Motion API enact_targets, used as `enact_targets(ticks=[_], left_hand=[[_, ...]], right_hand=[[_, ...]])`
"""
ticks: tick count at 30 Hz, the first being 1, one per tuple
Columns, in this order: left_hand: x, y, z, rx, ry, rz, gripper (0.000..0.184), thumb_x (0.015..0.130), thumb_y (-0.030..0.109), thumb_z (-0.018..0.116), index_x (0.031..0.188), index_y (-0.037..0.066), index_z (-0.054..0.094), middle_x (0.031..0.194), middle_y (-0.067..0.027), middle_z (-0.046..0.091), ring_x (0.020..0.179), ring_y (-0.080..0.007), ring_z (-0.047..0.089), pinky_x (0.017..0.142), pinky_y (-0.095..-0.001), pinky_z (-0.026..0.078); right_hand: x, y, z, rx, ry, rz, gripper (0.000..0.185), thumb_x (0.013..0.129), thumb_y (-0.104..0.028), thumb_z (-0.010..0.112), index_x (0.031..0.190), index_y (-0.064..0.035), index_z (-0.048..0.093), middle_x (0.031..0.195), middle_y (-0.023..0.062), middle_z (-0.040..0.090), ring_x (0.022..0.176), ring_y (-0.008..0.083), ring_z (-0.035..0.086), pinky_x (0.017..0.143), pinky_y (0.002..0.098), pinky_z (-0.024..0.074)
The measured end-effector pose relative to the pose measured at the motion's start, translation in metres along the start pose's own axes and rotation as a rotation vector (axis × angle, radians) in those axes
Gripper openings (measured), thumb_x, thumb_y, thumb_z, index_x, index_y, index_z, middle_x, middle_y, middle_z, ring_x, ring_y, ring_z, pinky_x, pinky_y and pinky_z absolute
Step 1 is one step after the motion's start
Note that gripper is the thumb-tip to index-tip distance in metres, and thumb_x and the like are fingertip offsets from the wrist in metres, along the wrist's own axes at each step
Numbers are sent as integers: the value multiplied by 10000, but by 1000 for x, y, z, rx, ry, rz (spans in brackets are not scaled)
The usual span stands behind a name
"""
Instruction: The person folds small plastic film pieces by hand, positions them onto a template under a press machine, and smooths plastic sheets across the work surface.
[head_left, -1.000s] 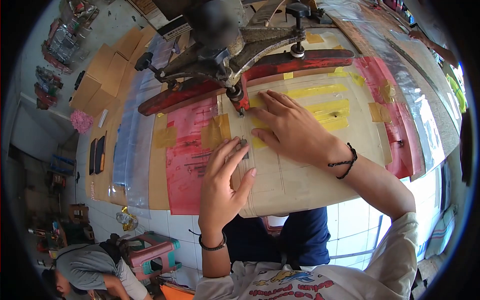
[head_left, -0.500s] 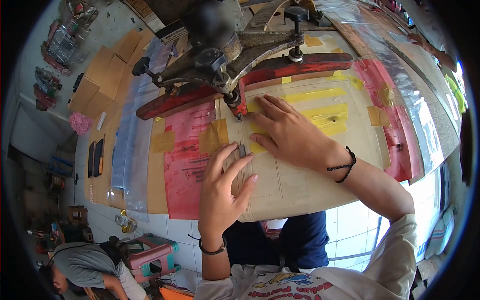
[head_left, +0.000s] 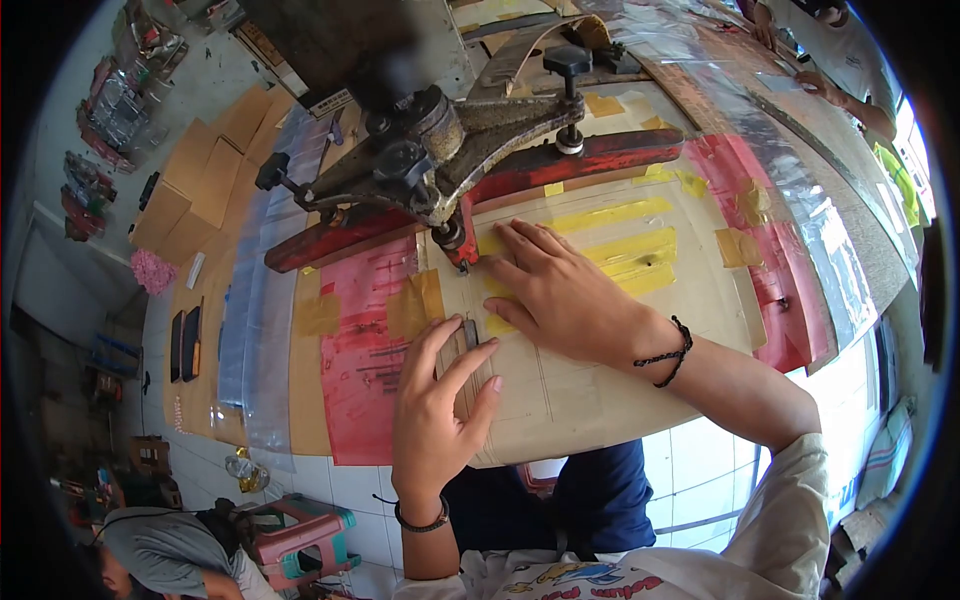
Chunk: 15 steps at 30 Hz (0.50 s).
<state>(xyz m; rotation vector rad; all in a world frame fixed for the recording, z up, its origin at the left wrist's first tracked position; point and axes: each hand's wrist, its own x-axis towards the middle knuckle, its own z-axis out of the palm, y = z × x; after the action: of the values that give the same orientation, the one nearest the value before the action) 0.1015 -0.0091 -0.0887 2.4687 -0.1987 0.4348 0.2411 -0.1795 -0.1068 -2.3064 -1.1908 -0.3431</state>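
The left grip (head_left: 438,412) is loosely spread, fingertips beside or on a dark strip (head_left: 471,335), likely to guide it; touch is hard to see. The right grip (head_left: 562,295) lies flat, spread out, likely to stop the sheet (head_left: 600,400) under it sliding.

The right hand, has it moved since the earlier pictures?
No, not noticeably: the right hand keeps its place on the near side of the red bar; the whole view has shifted.

The left hand (head_left: 430,422) spreads its fingers (head_left: 466,366) wider, baring more of a dark strip (head_left: 470,335) between them, as a co-worker's second hand (head_left: 764,27) enters view at upper right.
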Motion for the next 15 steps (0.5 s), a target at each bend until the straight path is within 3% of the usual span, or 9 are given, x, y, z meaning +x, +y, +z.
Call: enact_targets(ticks=[15], left_hand=[[1,4,0,-12,15,-1,274,829,142,789,1089,61,760,1374,-194,580,1284,-398,566,1075,-466,459]], right_hand=[[-4,-5,-4,-27,-20,-14,460,1002,-334,608,1348,-31,586,1462,326,488,1408,465,435,1182,518,348]])
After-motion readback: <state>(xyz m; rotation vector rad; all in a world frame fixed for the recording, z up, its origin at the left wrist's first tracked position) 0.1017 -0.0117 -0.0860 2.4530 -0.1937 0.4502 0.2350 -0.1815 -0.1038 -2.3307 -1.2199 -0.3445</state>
